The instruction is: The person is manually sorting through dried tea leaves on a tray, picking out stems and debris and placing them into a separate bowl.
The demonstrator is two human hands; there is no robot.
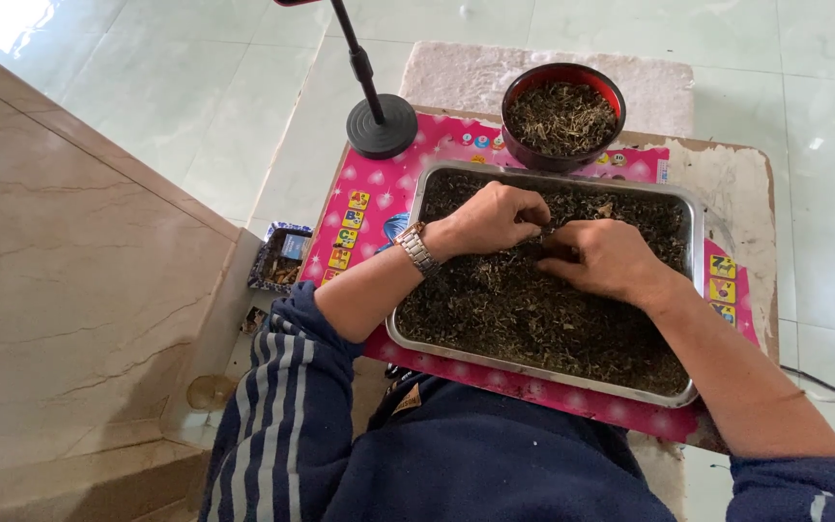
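A metal tray full of dark dried leaves lies on a pink printed mat over a small low table. My left hand, with a metal watch on the wrist, and my right hand meet over the middle of the tray, fingers pinched together on a small bit of the dried leaves between them. Both hands rest on the leaf layer. Behind the tray stands a red bowl filled with the same dried leaves.
A black round stand base with a pole sits at the mat's far left corner. A small box of scraps lies on the floor left of the table. A beige stone slab runs along the left. A white rug lies behind the table.
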